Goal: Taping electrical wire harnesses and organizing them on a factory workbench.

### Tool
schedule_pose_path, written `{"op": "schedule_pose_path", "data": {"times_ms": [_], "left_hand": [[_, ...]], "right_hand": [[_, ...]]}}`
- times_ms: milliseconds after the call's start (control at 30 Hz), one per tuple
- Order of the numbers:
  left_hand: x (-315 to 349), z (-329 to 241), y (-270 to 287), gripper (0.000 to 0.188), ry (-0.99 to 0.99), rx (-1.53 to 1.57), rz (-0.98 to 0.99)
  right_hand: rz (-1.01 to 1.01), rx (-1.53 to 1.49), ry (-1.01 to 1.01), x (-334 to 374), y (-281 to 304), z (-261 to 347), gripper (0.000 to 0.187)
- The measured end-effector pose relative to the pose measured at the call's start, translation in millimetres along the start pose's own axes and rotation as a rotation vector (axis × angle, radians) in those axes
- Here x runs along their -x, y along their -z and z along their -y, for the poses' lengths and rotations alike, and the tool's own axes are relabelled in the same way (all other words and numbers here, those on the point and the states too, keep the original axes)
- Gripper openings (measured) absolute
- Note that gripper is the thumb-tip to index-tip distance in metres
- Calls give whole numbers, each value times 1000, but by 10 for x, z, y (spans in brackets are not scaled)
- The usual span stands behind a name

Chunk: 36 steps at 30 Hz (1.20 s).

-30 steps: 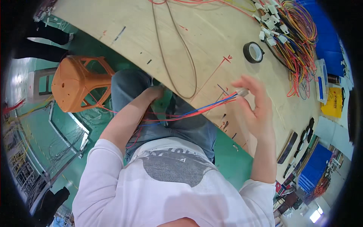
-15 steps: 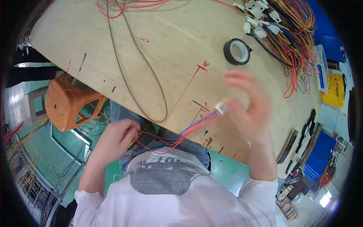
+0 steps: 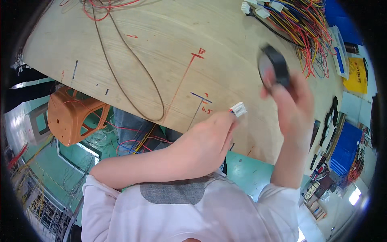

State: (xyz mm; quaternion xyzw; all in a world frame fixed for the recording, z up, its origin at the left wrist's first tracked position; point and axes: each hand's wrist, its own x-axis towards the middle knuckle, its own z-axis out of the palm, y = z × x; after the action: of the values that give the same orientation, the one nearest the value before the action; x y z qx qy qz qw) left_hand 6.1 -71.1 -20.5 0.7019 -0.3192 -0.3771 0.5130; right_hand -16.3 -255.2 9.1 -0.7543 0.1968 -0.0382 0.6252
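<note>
My left hand [image 3: 213, 137] reaches across my body, closed round a wire harness just behind its white plastic connector [image 3: 239, 109]. The connector sticks out past the fingers, over the wooden table [image 3: 181, 32]; most of the held wires are hidden behind my hand and forearm. Coloured wires [image 3: 139, 143] hang over my lap, left of the forearm. Farther right, my right hand [image 3: 292, 97] grips a roll of black tape [image 3: 278, 64], raised off the table and blurred by motion. Thumb and fingers are at the roll's near edge.
Bundled wires with white connectors [image 3: 298, 28] lie at the far right. A brown cable loop [image 3: 137, 60] and red wires [image 3: 94, 12] lie at left. An orange stool [image 3: 66, 115] stands left of the table. Marked lines [image 3: 181, 88] cross the tabletop.
My left hand has moved right from my lap and taken the harness by its connector. My right hand has let go of the harness and picked up the tape roll from the table.
</note>
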Motion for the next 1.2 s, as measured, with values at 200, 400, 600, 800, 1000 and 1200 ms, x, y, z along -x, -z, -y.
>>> {"op": "schedule_pose_path", "data": {"times_ms": [200, 400, 600, 800, 1000, 1200], "left_hand": [[-53, -67, 117, 25, 257, 731, 66], [-33, 8, 86, 36, -59, 567, 29], [19, -23, 52, 22, -228, 292, -141], [3, -98, 41, 8, -496, -3, -181], [39, -179, 152, 4, -81, 149, -13], [-247, -62, 111, 8, 309, 234, -7]], "right_hand": [[317, 167, 170, 700, 75, -142, 37], [382, 170, 256, 707, 6, -126, 34], [264, 541, 482, 717, -10, 12, 32], [105, 516, 574, 795, -50, 43, 43], [323, 333, 36, 788, 77, 102, 23], [290, -188, -799, 515, 14, 6, 21]]}}
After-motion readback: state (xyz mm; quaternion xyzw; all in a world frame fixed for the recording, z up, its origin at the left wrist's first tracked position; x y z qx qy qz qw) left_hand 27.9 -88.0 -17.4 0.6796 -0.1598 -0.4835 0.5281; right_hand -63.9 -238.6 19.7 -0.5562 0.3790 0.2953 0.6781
